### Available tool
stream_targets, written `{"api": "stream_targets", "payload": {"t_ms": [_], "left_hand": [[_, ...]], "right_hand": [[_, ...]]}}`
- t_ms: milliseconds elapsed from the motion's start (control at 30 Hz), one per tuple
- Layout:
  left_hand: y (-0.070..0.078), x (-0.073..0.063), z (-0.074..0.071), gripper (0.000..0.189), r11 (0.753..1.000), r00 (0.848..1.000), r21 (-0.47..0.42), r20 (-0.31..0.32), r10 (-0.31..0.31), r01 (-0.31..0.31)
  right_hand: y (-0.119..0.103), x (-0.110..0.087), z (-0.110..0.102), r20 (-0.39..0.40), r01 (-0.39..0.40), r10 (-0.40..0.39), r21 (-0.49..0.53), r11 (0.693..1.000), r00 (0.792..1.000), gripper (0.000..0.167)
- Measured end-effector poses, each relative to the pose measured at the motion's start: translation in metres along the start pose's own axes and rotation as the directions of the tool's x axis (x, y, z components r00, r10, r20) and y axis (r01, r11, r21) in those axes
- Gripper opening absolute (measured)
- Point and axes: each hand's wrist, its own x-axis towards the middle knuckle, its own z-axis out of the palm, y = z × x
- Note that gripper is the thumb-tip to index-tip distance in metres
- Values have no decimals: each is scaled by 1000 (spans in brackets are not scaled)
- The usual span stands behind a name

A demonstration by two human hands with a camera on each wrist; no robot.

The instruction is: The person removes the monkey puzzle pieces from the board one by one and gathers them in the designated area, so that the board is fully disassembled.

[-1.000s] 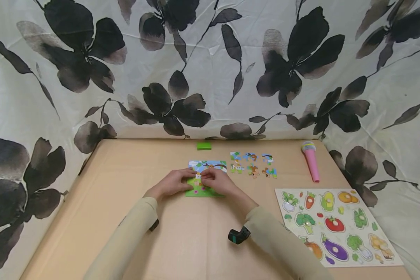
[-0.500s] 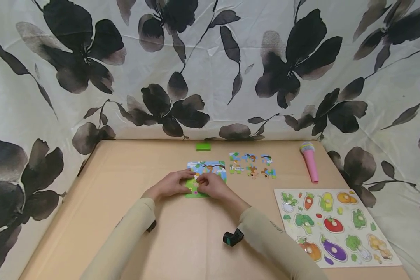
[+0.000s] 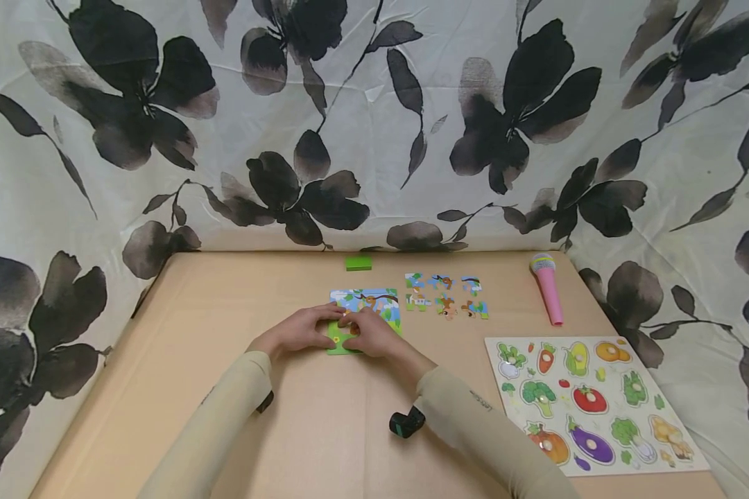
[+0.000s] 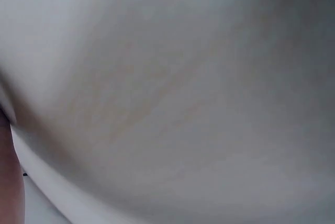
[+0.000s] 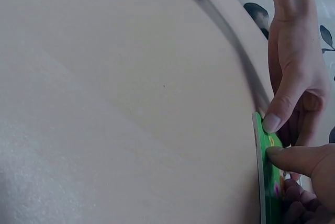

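A small picture puzzle board [image 3: 383, 299], blue above and green below, lies on the table in the head view. My left hand [image 3: 295, 330] holds its left side, the thumb [image 5: 273, 122] at the near corner in the right wrist view. Over the board, my right hand [image 3: 376, 334] has its thumb and fingers around a small brownish puzzle piece [image 3: 352, 330], mostly covered by the hand. The right thumb [image 5: 277, 153] touches the green part. In the left wrist view, only a blurred pale surface and a strip of skin show.
Several loose puzzle pieces [image 3: 446, 303] lie in two rows right of the board. Behind it sits a green block [image 3: 358, 263]. A pink toy microphone [image 3: 548, 291] lies at the back right, with a vegetable picture board [image 3: 562, 430] nearer.
My right hand has shifted left and slightly down over the board, and its thumb has parted from the index finger. The left hand stays at the board's left side.
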Motion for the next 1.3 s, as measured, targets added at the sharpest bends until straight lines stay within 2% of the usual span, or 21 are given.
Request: {"api": "stream_targets", "payload": {"t_ms": [333, 600, 767, 833, 1000, 1167, 1300], "left_hand": [[-1, 1, -1, 56, 1000, 1000, -4, 12, 0, 0], [1, 1, 0, 62, 999, 999, -19, 21, -35, 35], [1, 1, 0, 66, 996, 996, -37, 27, -80, 81], [0, 0, 0, 66, 997, 997, -32, 21, -75, 75], [-1, -1, -1, 64, 999, 999, -18, 9, -38, 38], [-2, 0, -1, 62, 999, 999, -28, 12, -45, 45], [-2, 2, -1, 60, 999, 999, -23, 14, -34, 34]], "right_hand": [[-2, 1, -2, 55, -12, 13, -14, 1000, 998, 31], [-3, 2, -2, 61, -47, 49, -26, 999, 997, 30], [-4, 1, -2, 49, -30, 31, -20, 999, 998, 31], [-4, 1, -1, 37, -15, 16, -11, 1000, 999, 32], [-2, 0, 3, -26, -15, 17, 80, 997, 1000, 32], [2, -2, 5, -105, -39, 59, 177, 983, 993, 30], [8, -5, 3, -113, -61, 91, 245, 968, 989, 26]]}}
